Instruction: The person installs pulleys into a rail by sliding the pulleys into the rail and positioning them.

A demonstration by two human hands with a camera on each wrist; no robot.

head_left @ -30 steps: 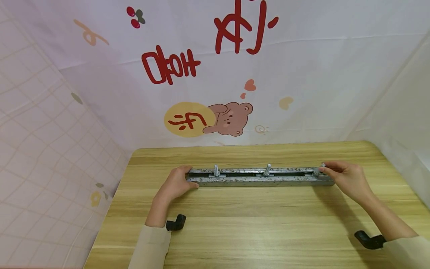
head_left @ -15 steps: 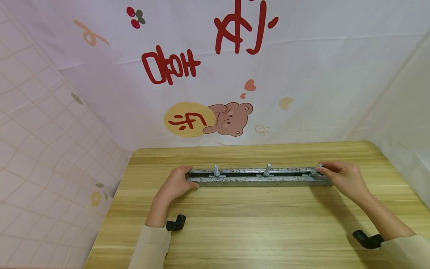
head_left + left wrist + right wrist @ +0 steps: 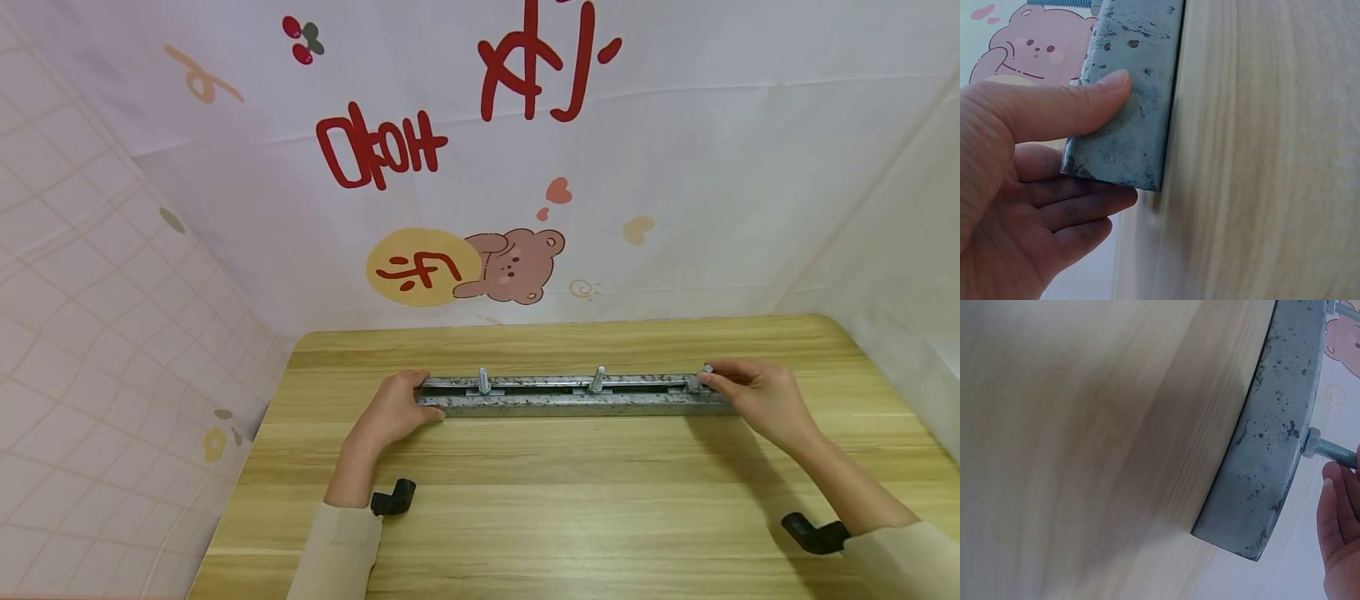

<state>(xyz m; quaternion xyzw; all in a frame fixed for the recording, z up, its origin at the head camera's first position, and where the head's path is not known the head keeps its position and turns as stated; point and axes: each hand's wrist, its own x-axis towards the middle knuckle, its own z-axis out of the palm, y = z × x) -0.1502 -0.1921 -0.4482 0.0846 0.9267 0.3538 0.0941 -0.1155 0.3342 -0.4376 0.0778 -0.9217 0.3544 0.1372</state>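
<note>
A slotted steel channel (image 3: 540, 407), grey with dark specks, lies left to right on the wooden table, slot upward. Three threaded bolts stand along the slot: a left bolt (image 3: 483, 382), a middle bolt (image 3: 597, 381) and a right bolt (image 3: 697, 382). My left hand (image 3: 393, 408) grips the channel's left end; in the left wrist view the thumb (image 3: 1100, 103) lies on its speckled side. At the other end my right hand (image 3: 772, 404) pinches the upper part of the right bolt. The right wrist view shows that bolt's nut (image 3: 1312, 442) by the channel; the pinching fingertips are partly cut off.
Behind the wooden table (image 3: 562, 492) hangs a white cloth (image 3: 712, 208) with red characters and a bear print. A gridded cloth (image 3: 112, 292) covers the left side. Black bent pieces sit by the left wrist (image 3: 393, 497) and the right wrist (image 3: 816, 533).
The right hand has moved a little to the left, and the right bolt has slid with it along the slot. The left hand, the channel and the other two bolts stay in place.
</note>
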